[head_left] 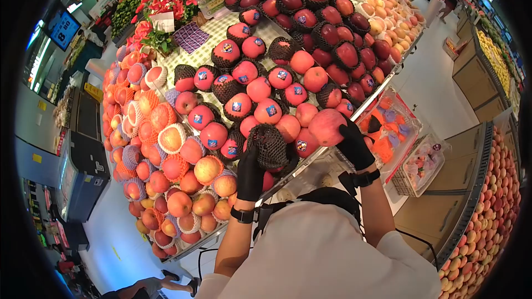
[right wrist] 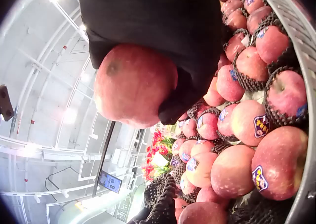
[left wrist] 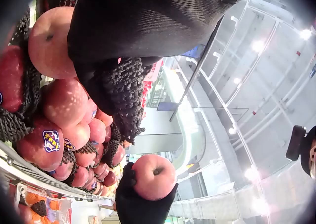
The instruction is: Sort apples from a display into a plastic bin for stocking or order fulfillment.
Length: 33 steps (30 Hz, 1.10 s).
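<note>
Both hands wear black gloves and are raised over the front edge of a fruit display. My right hand (head_left: 356, 148) grips a large pinkish-red apple (head_left: 327, 127) from its right side; the right wrist view shows that apple (right wrist: 133, 85) bare, without a sticker on the visible side. My left hand (head_left: 251, 176) holds a black foam fruit net (head_left: 270, 147), which bulges upright beside the fingers. In the left wrist view the net (left wrist: 123, 93) hangs past the glove, its mesh bunched. Stickered red apples (head_left: 269, 111), several in black nets, lie just beyond both hands.
Peach-toned fruit in coloured nets (head_left: 172, 138) is piled to the left, dark red apples (head_left: 346, 54) to the back right. A metal rail (head_left: 316, 159) edges the display. Right of it stand a clear bin of loose nets (head_left: 388, 124) and a white basket (head_left: 418, 166).
</note>
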### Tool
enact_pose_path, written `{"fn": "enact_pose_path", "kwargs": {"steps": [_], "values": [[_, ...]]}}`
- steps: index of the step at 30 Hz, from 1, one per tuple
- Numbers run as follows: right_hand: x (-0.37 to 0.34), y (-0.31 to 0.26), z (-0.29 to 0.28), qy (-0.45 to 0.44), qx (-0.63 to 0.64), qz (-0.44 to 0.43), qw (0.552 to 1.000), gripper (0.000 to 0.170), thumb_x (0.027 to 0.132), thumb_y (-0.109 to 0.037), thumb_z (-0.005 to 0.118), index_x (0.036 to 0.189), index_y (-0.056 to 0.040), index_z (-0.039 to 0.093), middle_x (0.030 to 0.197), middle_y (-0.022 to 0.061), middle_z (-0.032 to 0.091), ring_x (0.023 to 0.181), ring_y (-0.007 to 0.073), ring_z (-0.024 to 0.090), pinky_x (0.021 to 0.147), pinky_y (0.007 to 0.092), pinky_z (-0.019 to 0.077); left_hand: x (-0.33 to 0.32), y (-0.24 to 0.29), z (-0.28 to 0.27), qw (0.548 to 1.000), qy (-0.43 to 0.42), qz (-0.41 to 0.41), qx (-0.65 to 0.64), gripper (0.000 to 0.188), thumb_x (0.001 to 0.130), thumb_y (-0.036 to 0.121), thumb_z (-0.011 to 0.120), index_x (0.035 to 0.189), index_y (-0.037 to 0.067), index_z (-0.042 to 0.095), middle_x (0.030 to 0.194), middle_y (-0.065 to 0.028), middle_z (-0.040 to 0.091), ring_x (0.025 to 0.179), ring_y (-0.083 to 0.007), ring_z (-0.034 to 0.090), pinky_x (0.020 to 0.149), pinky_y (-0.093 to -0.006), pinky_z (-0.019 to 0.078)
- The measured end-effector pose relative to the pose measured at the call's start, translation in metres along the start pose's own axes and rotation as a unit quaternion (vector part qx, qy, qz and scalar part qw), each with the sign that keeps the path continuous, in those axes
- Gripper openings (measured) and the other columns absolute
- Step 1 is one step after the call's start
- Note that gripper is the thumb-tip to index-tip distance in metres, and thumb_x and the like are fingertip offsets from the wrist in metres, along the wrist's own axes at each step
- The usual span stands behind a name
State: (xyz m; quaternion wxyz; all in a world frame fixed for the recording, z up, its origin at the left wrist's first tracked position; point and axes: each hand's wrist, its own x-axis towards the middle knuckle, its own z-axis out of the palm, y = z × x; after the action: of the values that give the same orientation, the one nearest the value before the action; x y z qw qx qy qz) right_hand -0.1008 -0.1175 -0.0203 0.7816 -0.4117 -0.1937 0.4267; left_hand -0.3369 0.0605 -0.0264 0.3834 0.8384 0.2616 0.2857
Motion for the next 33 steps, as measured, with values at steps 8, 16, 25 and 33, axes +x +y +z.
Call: {"fn": "enact_pose_path", "kwargs": {"steps": [8,16,25,33], "values": [[-0.006,-0.033,-0.071,0.064,0.098,0.030,0.993,0.051,0.090,-0.035,0.059,0.126,0.0008,0.048,0.116,0.0089,0.058,0.106,0.0191,0.058,0.092,0.0331,0.0469,0.018,0.023,0.046,0.881,-0.031,-0.207,-0.425,0.031,0.100,0.013,0.037,0.120,-0.003,0.054,0.113,-0.0123,0.061,0.100,-0.0207,0.060,0.085,-0.0331,0.0501],[-0.027,-0.057,-0.187,0.179,-0.021,-0.012,0.983,0.052,0.085,-0.031,0.068,0.124,-0.0002,0.050,0.110,0.0091,0.060,0.095,0.0205,0.063,0.075,0.0362,0.0570,0.030,0.060,0.079,0.899,-0.082,-0.248,-0.351,0.030,0.101,0.016,0.038,0.119,-0.002,0.054,0.112,-0.0097,0.060,0.101,-0.0178,0.059,0.086,-0.0321,0.0485],[-0.056,-0.069,-0.315,0.393,-0.189,0.085,0.896,0.067,0.075,-0.041,0.076,0.123,0.0005,0.053,0.109,0.0121,0.062,0.091,0.0222,0.065,0.067,0.0337,0.0579,0.045,0.093,0.115,0.978,-0.169,-0.123,0.001,0.031,0.102,0.018,0.039,0.122,-0.003,0.051,0.117,-0.0090,0.059,0.104,-0.0187,0.057,0.091,-0.0330,0.0472],[-0.076,-0.003,-0.404,0.433,-0.124,0.201,0.870,0.062,0.074,-0.042,0.075,0.118,-0.0024,0.055,0.099,0.0082,0.062,0.082,0.0227,0.066,0.058,0.0373,0.0573,0.049,0.081,0.155,0.891,-0.128,-0.276,-0.338,0.034,0.093,0.002,0.051,0.127,0.000,0.050,0.121,-0.0116,0.058,0.106,-0.0191,0.058,0.091,-0.0327,0.0491]]}}
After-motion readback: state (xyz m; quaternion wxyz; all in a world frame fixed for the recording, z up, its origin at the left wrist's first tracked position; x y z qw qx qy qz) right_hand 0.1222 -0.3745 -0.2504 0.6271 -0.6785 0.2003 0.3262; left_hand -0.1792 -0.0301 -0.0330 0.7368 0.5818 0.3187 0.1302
